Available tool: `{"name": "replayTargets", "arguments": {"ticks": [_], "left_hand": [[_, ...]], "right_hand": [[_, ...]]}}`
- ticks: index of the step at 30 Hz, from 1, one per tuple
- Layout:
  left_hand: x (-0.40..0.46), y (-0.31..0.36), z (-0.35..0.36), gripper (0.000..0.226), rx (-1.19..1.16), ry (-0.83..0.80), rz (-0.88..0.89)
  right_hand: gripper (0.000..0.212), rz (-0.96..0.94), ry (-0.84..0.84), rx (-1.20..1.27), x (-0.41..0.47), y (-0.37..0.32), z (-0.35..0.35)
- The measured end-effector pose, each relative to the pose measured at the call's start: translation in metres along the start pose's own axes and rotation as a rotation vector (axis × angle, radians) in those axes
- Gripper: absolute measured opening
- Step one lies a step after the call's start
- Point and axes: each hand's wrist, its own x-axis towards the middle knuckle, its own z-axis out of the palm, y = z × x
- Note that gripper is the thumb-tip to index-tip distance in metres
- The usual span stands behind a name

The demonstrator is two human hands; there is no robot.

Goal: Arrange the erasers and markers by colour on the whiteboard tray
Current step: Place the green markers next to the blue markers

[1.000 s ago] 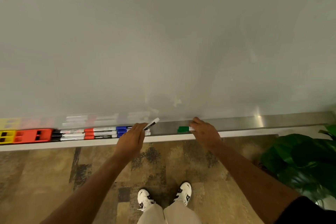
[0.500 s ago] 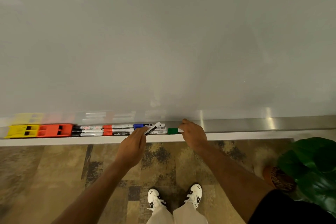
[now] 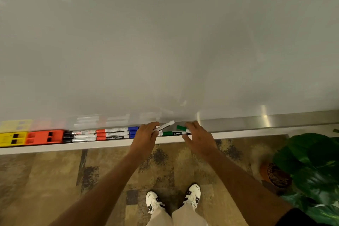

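On the whiteboard tray (image 3: 238, 135) lie, from the left, a yellow eraser (image 3: 12, 139), an orange eraser (image 3: 45, 136), black markers (image 3: 80, 136), red markers (image 3: 111, 134) and blue markers (image 3: 133, 131). My left hand (image 3: 146, 134) grips a white-bodied marker (image 3: 165, 125) that tilts up to the right; its cap is hidden in my fist. My right hand (image 3: 198, 136) holds a green-capped marker (image 3: 181, 128) raised off the tray. Another green marker (image 3: 173, 133) lies flat on the tray between my hands.
The whiteboard (image 3: 165, 42) fills the upper view. A potted green plant (image 3: 311, 170) stands on the patterned floor at the right. My white shoes (image 3: 172, 200) are below, close to the wall. The tray's right stretch is bare metal.
My right hand moved left along the tray with a green marker and now lifts it. A second green marker now lies on the tray between my hands. My left hand kept its marker.
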Motion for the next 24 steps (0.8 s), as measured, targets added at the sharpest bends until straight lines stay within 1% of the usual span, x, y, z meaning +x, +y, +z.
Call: {"name": "replayTargets", "arguments": {"ticks": [2,4,7,10,14,17,20,22,24], "left_hand": [[0.011,0.012,0.012,0.031,-0.029,-0.026,-0.045],[0.022,0.021,0.025,0.031,0.004,-0.070,-0.025],[0.034,0.029,0.040,0.032,0.054,-0.116,0.008],[0.036,0.032,0.054,0.029,0.024,-0.102,0.006],[0.031,0.032,0.069,0.028,0.050,-0.055,0.018],[0.034,0.030,0.075,0.027,0.070,-0.031,0.038],[0.037,0.029,0.076,0.025,0.034,-0.007,0.016],[0.039,0.028,0.075,0.023,0.079,0.008,0.046],[0.040,0.026,0.075,0.026,0.200,-0.010,0.096]], "right_hand": [[0.040,0.058,0.034,0.014,-0.010,0.015,-0.004],[0.041,0.099,0.043,0.034,-0.020,0.029,-0.009],[0.044,0.105,0.060,0.063,-0.035,0.048,-0.016],[0.043,0.109,0.078,0.065,-0.047,0.062,-0.024],[0.035,0.127,0.075,0.048,-0.054,0.073,-0.031],[0.034,0.132,0.058,0.059,-0.055,0.077,-0.033],[0.033,0.098,0.047,0.034,-0.054,0.078,-0.032],[0.033,0.077,0.049,0.028,-0.052,0.078,-0.032],[0.032,0.065,0.058,0.041,-0.051,0.076,-0.032]]}}
